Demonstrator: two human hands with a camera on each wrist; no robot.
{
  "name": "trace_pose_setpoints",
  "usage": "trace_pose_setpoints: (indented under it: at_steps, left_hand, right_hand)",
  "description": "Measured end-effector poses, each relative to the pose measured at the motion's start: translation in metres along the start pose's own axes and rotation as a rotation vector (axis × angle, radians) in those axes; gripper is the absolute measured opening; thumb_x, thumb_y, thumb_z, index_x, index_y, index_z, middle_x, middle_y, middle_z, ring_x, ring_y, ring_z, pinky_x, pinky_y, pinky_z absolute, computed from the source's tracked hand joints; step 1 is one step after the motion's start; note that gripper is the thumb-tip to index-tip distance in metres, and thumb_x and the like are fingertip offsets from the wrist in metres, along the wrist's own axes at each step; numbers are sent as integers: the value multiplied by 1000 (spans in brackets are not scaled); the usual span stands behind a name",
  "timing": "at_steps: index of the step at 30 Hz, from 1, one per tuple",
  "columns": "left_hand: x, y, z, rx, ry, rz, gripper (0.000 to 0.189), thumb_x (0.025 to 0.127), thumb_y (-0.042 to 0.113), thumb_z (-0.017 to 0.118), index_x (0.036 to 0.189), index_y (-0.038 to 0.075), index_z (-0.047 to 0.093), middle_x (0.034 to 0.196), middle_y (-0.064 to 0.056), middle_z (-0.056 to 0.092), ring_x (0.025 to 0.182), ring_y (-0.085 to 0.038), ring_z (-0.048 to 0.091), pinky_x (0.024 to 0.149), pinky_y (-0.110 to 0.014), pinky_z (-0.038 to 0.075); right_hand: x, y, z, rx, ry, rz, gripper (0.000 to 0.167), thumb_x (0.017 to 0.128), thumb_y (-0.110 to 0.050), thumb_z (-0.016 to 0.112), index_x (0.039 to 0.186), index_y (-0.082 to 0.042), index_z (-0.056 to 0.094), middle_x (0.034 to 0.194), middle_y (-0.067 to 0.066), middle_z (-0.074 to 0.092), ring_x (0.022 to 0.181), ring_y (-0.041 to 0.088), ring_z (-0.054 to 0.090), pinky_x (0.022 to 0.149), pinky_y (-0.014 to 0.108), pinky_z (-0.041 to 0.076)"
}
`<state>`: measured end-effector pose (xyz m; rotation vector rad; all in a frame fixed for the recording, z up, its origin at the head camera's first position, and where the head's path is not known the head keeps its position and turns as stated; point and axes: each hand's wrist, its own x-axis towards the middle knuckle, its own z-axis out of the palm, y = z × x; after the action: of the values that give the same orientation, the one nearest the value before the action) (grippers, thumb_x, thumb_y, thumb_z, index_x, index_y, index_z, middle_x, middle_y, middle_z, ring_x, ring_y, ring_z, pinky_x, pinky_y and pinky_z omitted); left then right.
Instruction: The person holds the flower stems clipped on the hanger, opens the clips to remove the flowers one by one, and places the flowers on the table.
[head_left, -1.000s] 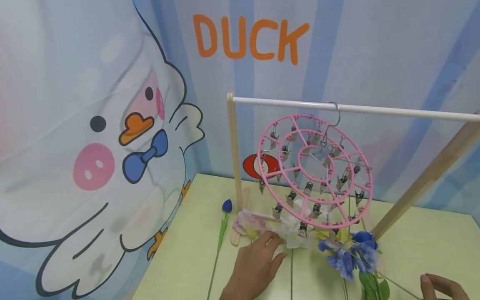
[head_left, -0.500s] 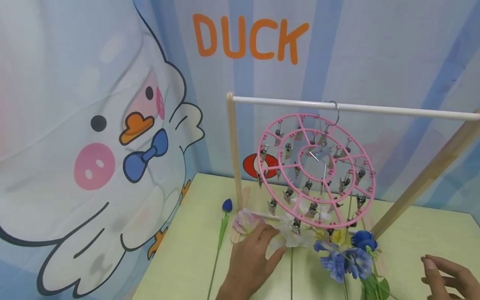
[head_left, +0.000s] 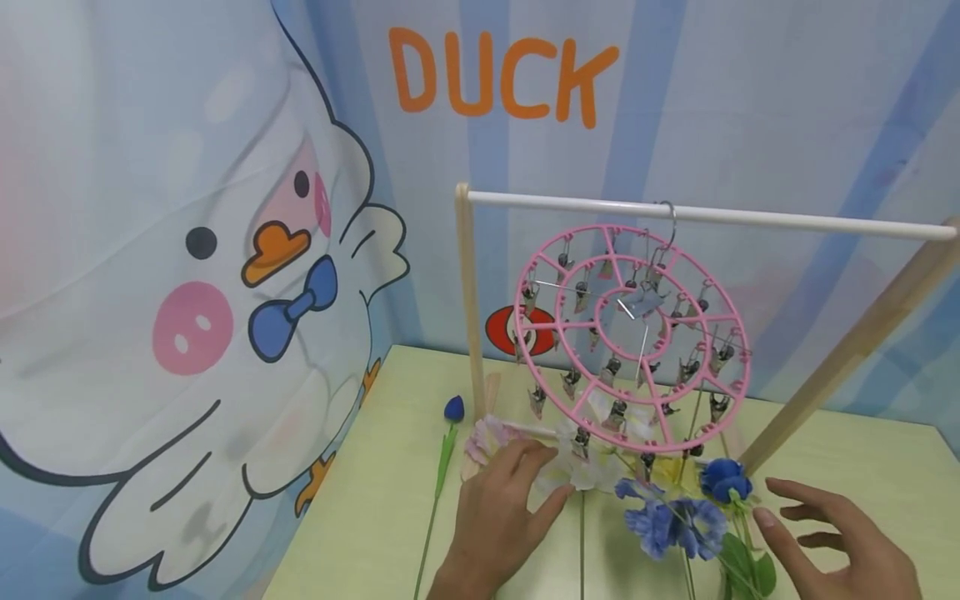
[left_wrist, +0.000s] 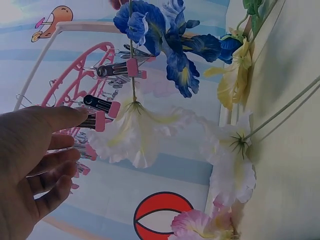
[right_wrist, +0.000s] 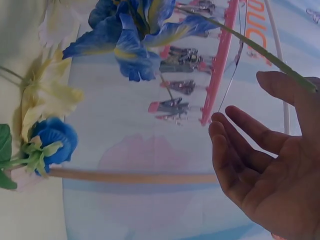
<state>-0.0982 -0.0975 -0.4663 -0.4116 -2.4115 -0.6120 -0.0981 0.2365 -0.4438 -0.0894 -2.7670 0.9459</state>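
Note:
A pink round clip hanger [head_left: 558, 326] with several metal clips [head_left: 617, 414] hangs by its hook from a white rod. A blue iris [head_left: 675, 525] is below its front edge, above the table. My right hand [head_left: 847, 537] is beside the blue rose [head_left: 725, 481], thumb and fingers apart. In the right wrist view, the iris's green stem [right_wrist: 240, 37] crosses in front of the thumb. My left hand [head_left: 498, 508] is loosely bent near the pink flower [head_left: 487, 439] and white flowers [head_left: 592, 468]. In the left wrist view, its thumb overlaps pink-tipped clips [left_wrist: 100, 104].
A wooden stand with a white rod [head_left: 810, 222] spans the back of the pale table [head_left: 360, 467]. A blue tulip [head_left: 453, 408] lies at the left and a yellow flower [head_left: 671, 475] near the rose. A duck-print cloth [head_left: 315, 492] covers the walls.
The hanger has turned and swung slightly, and the iris has shifted left. My right hand has come in from the lower right, its fingers spreading apart. My left hand has barely moved.

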Motion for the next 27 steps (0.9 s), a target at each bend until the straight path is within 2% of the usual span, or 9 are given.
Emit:
trace_pose_setpoints:
  at_steps: [3,7,11,14,19,24,27]
  left_hand:
    - [1,1,-1,-17,16,3,43,82,36,94,117,17,77,113,4,72,98,-8,73,69,-22,59]
    - [3,2,-2,-32,44,27,44,82,35,94,118,15,77,115,3,72,103,-10,72,77,-24,61]
    - [5,6,-3,-43,56,54,43,84,35,93,118,15,77,115,3,71,103,-11,72,81,-25,61]
    - [7,9,-3,-56,70,86,42,83,34,93,117,16,77,113,4,71,101,-11,72,81,-23,60]
    - [10,12,0,-61,101,142,43,83,34,93,118,16,76,111,4,70,97,-10,72,80,-20,59]
    - [11,15,2,-70,41,105,41,86,38,90,119,18,76,112,6,71,98,-8,71,80,-20,59]
    - [11,17,4,-64,15,86,40,88,41,88,120,19,77,113,7,71,97,-7,71,80,-21,59]
  right_hand:
    - [2,-9,1,-22,-87,-68,56,106,-44,65,144,-3,60,136,26,60,108,48,65,83,61,58]
    - [7,-21,4,-41,-125,-169,53,103,-46,69,141,-11,63,132,18,66,105,40,67,77,43,61]
    - [12,-34,5,-40,-180,-217,50,100,-51,72,137,-18,66,128,9,69,103,29,68,71,30,57]
    - [15,-41,5,-39,-244,-219,53,99,-54,71,139,-20,65,129,8,70,104,26,68,75,33,58]
    - [19,-49,9,-50,-289,-240,56,98,-52,74,139,-15,66,128,10,72,101,25,71,79,44,60]
    - [21,-55,15,-28,-295,-269,57,97,-51,75,139,-14,66,131,13,71,103,29,73,81,50,61]
    - [23,-57,18,-22,-281,-289,55,96,-50,77,137,-15,68,128,10,73,103,28,73,80,48,62]
